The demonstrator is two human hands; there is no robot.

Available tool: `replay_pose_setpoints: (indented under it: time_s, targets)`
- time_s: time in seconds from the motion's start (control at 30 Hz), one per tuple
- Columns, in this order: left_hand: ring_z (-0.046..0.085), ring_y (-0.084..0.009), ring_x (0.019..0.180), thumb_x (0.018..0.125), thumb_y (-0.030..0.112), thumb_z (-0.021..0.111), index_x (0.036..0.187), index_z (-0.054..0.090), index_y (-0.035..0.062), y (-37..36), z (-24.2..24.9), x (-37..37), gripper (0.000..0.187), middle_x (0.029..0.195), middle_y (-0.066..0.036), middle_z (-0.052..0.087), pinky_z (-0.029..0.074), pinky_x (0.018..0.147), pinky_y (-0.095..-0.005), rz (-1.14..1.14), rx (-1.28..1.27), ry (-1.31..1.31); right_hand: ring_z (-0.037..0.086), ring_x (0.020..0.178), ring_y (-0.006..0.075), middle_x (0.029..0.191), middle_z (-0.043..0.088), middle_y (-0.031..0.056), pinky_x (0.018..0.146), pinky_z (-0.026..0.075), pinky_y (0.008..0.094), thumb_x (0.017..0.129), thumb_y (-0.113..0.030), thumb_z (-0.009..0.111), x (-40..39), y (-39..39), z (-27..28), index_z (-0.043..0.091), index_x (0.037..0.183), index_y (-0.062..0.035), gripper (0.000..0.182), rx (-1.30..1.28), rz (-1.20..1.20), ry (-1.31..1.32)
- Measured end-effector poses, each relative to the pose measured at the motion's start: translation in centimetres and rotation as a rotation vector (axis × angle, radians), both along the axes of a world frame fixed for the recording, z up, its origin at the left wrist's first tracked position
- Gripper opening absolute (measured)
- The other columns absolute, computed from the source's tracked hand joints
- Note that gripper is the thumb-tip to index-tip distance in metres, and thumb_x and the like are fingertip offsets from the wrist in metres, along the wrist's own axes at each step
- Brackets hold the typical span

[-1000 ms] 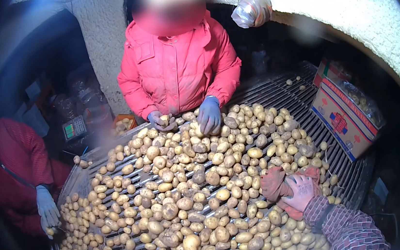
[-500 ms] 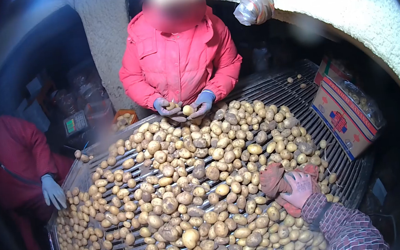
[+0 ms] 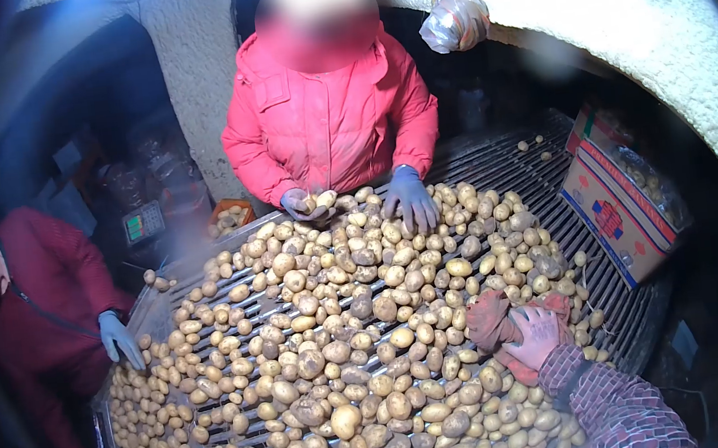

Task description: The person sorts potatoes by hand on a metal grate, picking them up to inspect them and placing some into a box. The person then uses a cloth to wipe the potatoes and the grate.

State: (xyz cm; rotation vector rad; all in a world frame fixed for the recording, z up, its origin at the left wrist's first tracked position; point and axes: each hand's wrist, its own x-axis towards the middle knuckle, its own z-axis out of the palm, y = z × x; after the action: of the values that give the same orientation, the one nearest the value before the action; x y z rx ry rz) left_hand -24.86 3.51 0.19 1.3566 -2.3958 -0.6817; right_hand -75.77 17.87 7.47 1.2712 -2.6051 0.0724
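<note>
My right hand (image 3: pixel 535 337), in a pinkish glove under a patterned sleeve, is closed on a crumpled red cloth (image 3: pixel 489 322) at the lower right. The cloth lies on the potatoes (image 3: pixel 338 357), which are spread over a slatted metal table (image 3: pixel 501 157). They vary in size, and some carry dark soil. More potatoes lie directly left of and below my right hand. My left hand is not in view.
Across the table, a co-worker in a pink jacket (image 3: pixel 323 131) holds potatoes in one gloved hand and has the other on the pile. Another in dark red (image 3: pixel 50 283) stands left. A printed carton (image 3: pixel 616 210), orange crate (image 3: pixel 230 218) and wrapped hanging object (image 3: pixel 454 20) are around.
The co-worker across has parted their hands, lowering one onto the potatoes. The co-worker at the left has shifted, their upper gloved hand now further right. My right hand remains on the cloth.
</note>
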Motion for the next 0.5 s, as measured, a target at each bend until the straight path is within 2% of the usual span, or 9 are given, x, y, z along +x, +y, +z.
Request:
replay_pose_setpoints:
  time_s: [0.17,0.23,0.3,0.33,0.4,0.47,0.5]
  targets:
    - [0.051,-0.0452,0.118,0.087,0.019,0.057,0.126,0.059,0.001,0.0,1.7,-1.0,0.043,0.119,-0.024,0.062,0.031,0.112,-0.0544,-0.018,-0.084,-0.023,0.056,0.106,0.0288,0.11,0.06,0.0092,0.091,0.041,0.0467,0.066,-0.043,0.078,0.6,0.1,0.7,0.059,0.121,-0.0105,0.067,-0.045,0.022,0.022]
    - [0.054,-0.0408,0.118,0.083,0.022,0.061,0.127,0.059,0.0031,-1.0,1.1,-1.6,0.048,0.12,-0.022,0.062,0.032,0.11,-0.0548,-0.094,-0.066,0.036,0.055,0.109,0.0306,0.114,0.06,0.012,0.094,0.041,0.0468,0.068,-0.04,0.078,0.5,0.3,1.7,0.059,0.121,-0.0071,0.066,-0.021,-0.001,-0.077]
    - [0.057,-0.0364,0.118,0.079,0.025,0.064,0.128,0.058,0.0051,-1.2,0.4,-0.4,0.054,0.122,-0.019,0.063,0.034,0.108,-0.0551,-0.077,-0.039,0.06,0.055,0.112,0.0325,0.117,0.06,0.0142,0.098,0.041,0.0464,0.069,-0.036,0.077,1.1,-0.7,3.0,0.058,0.122,-0.0047,0.065,0.058,-0.002,-0.206]
    - [0.057,-0.0324,0.116,0.079,0.025,0.065,0.127,0.058,0.0067,-0.7,0.3,0.2,0.051,0.117,-0.017,0.064,0.029,0.111,-0.0555,-0.052,-0.035,0.011,0.056,0.113,0.0335,0.117,0.06,0.0149,0.099,0.041,0.0459,0.07,-0.035,0.076,1.2,-1.0,3.5,0.057,0.123,-0.004,0.064,0.119,-0.028,-0.266]
    - [0.06,-0.0336,0.102,0.077,0.026,0.067,0.123,0.06,0.0064,0.0,-0.1,0.3,0.05,0.105,-0.016,0.065,0.03,0.11,-0.0559,0.038,-0.006,-0.034,0.054,0.113,0.032,0.117,0.06,0.0121,0.096,0.041,0.0476,0.068,-0.035,0.077,0.6,-0.2,0.6,0.058,0.123,-0.0077,0.064,-0.01,-0.021,-0.121]
    - [0.058,-0.0287,0.108,0.078,0.026,0.066,0.126,0.058,0.0087,-0.1,0.4,0.1,0.052,0.103,-0.011,0.066,0.03,0.111,-0.0536,0.03,0.0,-0.007,0.05,0.119,0.033,0.124,0.056,0.0139,0.101,0.038,0.0485,0.068,-0.036,0.078,0.2,0.2,-0.3,0.054,0.129,-0.0066,0.072,0.009,-0.051,-0.077]
    - [0.058,-0.0301,0.105,0.077,0.026,0.067,0.125,0.059,0.0081,-0.1,0.4,0.0,0.052,0.101,-0.013,0.065,0.031,0.11,-0.0538,0.038,-0.002,-0.007,0.046,0.123,0.0336,0.13,0.053,0.0146,0.104,0.035,0.049,0.067,-0.036,0.079,0.4,0.1,0.1,0.051,0.134,-0.0064,0.078,0.051,-0.074,-0.128]
